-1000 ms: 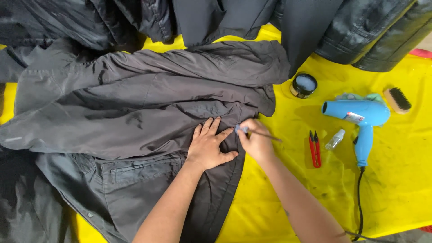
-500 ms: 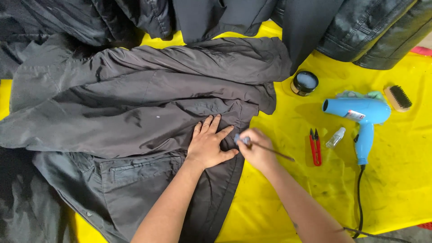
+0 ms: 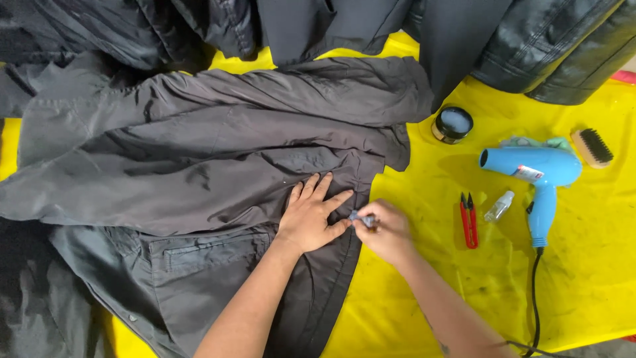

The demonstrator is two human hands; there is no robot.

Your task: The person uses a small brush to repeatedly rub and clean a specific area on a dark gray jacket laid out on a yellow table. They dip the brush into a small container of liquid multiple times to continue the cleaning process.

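— Fingers first: how do they stand?
— On the left hand (image 3: 310, 219) they are spread and pressed flat on the grey jacket (image 3: 199, 166), palm down. The right hand (image 3: 384, 229) has its fingertips pinched around a small bluish tool (image 3: 361, 217) (too small to tell what kind), its tip touching the jacket's front edge just beside the left thumb.
— Where does the jacket lie?
— Opened out across the left half of the yellow sheet (image 3: 430, 285), reaching from the far edge to the near one. Both hands meet at its right border, about mid-sheet.
— And to the right?
— Red snips (image 3: 469, 221) lie near the right hand, then a small clear bottle (image 3: 498, 205) and a blue hairdryer (image 3: 536, 174), its black cord running to the near edge. A dark round tin (image 3: 452, 124) sits farther back beside the jacket, and a brush (image 3: 592, 147) lies toward the right edge. Dark garments (image 3: 550, 46) are heaped along the far edge.
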